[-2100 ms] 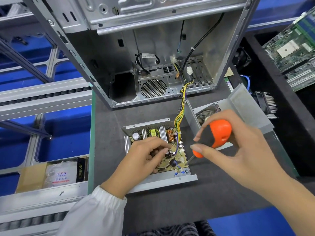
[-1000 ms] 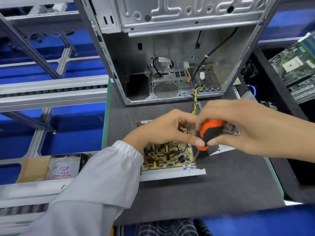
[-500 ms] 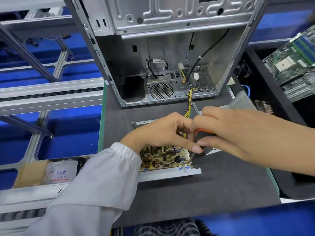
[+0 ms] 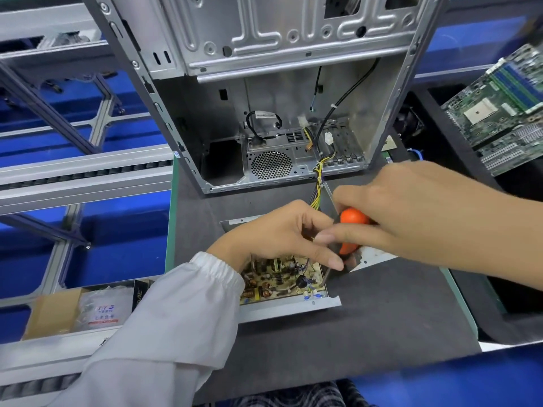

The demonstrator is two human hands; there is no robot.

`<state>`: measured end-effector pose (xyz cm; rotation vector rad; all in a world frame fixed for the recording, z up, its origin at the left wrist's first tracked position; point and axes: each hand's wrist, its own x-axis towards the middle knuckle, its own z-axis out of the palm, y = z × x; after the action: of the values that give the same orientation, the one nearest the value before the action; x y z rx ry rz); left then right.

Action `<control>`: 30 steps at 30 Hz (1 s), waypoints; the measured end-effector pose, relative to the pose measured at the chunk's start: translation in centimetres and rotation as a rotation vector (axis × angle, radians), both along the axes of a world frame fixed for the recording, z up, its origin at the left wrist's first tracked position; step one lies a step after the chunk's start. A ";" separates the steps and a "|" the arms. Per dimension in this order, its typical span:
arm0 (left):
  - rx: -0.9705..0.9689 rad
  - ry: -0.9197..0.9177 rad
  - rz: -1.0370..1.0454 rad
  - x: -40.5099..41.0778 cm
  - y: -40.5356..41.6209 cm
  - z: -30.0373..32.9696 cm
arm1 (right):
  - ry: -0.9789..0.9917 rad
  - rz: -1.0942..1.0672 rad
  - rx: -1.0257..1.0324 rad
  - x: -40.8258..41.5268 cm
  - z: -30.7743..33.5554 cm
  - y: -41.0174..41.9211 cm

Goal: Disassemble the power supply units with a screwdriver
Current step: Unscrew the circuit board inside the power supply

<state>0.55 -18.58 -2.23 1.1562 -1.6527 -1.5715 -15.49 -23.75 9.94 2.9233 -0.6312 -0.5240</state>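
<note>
Hands meet over the opened power supply unit (image 4: 282, 301), which lies flat on the dark grey surface (image 4: 382, 312) just in front of the empty computer case (image 4: 279, 92) standing upright behind it. Its circuit board (image 4: 279, 279) faces up inside the shallow metal tray, with the tray's front lip turned toward the person. The right hand (image 4: 411, 218) has its grip wrapped around the orange and black handle of the screwdriver (image 4: 349, 230), whose thin shaft angles down to the front right corner of the board. The left hand (image 4: 279, 233), in a white sleeve (image 4: 164, 324), rests curled over the rear half of the board; its fingertips lie against the screwdriver's shaft, but whether they pinch it or only steady it cannot be told. A yellow and black wire bundle (image 4: 318, 183) runs from the unit back into the case. Right of the unit a bent metal cover (image 4: 373, 255) lies partly under the right hand. Far right of the case sit green motherboards (image 4: 499, 113).
</note>
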 end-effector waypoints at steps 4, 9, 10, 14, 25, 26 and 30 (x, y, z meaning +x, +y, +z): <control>0.033 0.009 0.031 0.0 -0.1 0.0 | -0.085 0.097 0.021 -0.4 -1.2 0.3; -0.004 0.019 0.035 -0.1 0.0 0.2 | -0.167 0.031 0.171 -1.3 -1.0 0.3; -0.003 0.026 0.037 -0.1 0.0 0.2 | -0.183 0.012 0.175 -1.4 -0.9 0.3; 0.008 0.047 0.024 -0.3 0.3 0.2 | -0.194 0.030 0.159 -1.6 -1.3 0.5; -0.019 0.072 0.035 -0.4 0.2 0.6 | -0.197 -0.004 0.114 -1.3 -0.7 0.6; -0.020 0.072 0.034 -0.3 0.2 0.5 | -0.194 -0.001 0.115 -1.3 -0.7 0.6; -0.014 0.070 0.025 -0.3 0.1 0.4 | -0.197 -0.004 0.135 -1.4 -1.0 0.5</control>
<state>0.22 -18.47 -1.85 1.0982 -1.5961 -1.5641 -16.85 -23.26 8.95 3.1290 -0.6463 -0.2915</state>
